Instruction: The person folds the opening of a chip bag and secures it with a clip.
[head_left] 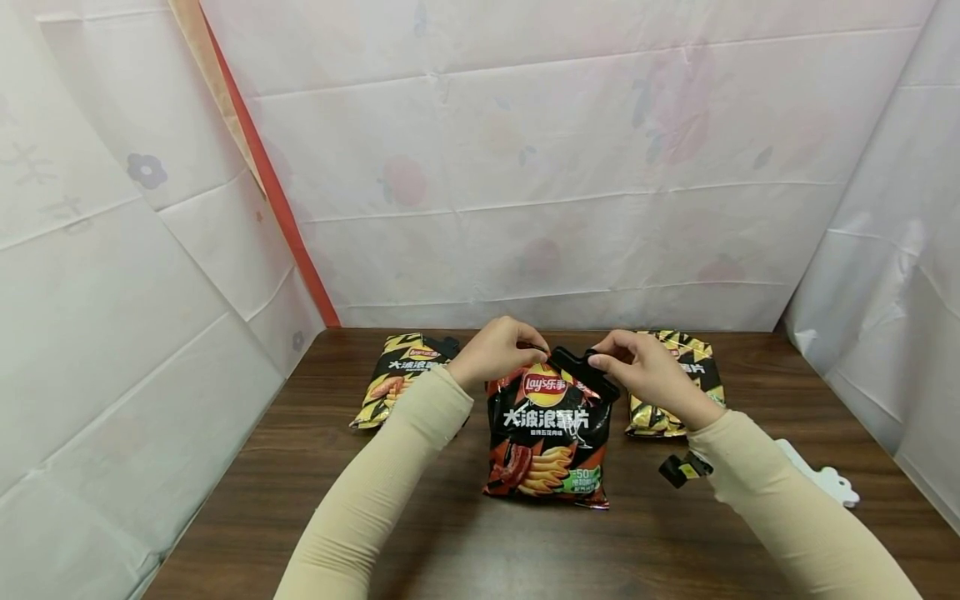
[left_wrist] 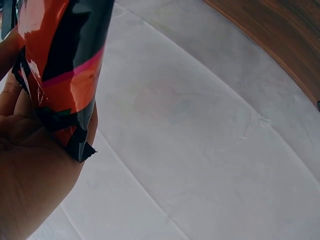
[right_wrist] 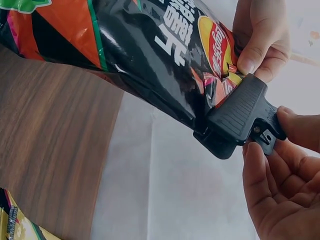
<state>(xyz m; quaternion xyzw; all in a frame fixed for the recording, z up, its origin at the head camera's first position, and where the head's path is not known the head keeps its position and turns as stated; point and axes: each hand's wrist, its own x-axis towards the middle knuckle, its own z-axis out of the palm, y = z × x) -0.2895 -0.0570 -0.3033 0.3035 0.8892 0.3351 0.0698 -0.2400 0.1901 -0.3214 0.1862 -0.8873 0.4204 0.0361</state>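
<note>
Both hands [head_left: 577,367] hiding chip bag [head_left: 546,437] top, clip [right_wrist: 239,116]

Chip bag [head_left: 546,433]: glossy plastic film, crinkled, strong reflections. Black clip [right_wrist: 239,116] on its top: matt plastic with ribbed face. Table [head_left: 315,467]: dark wood grain, smooth, low sheen. Backdrop sheets [head_left: 570,158]: thin matt cloth, creased. Sleeves [head_left: 375,492]: soft matt knit fabric.

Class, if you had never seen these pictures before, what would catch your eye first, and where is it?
First, the red and black chip bag standing mid-table, its top held by the left hand while the right hand pinches a black clip onto it. Behind, two yellow and black bags lie on the wooden table.
</note>
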